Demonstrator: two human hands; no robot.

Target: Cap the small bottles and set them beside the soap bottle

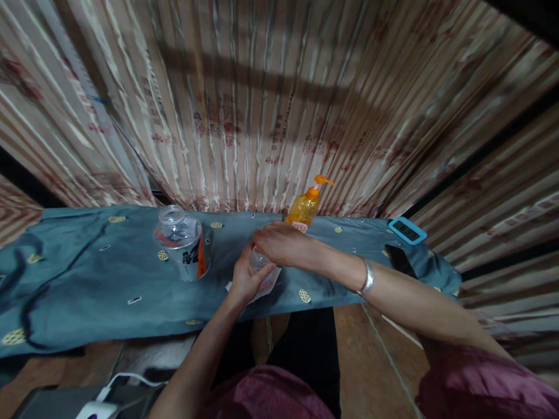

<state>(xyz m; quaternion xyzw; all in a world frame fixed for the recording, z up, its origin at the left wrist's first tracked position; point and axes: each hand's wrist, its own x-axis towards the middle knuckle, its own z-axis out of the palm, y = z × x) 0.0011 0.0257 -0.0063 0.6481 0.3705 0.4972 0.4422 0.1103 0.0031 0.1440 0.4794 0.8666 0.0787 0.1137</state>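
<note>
My left hand is wrapped around a small clear plastic bottle near the front edge of the cloth-covered table. My right hand is closed over the top of the same bottle, so its mouth and any cap are hidden. Beneath the hands lies a white piece of paper or tissue, partly covered. Just behind my right hand stands a pump bottle of yellow-orange liquid with an orange pump head. To the left of my hands is a large clear plastic jar with an open mouth and an orange-and-black label.
A blue-green patterned cloth covers the narrow table. At its right end lie a blue-framed digital device and a dark phone-like object. Pleated curtains hang close behind. A white device with a cable sits at lower left.
</note>
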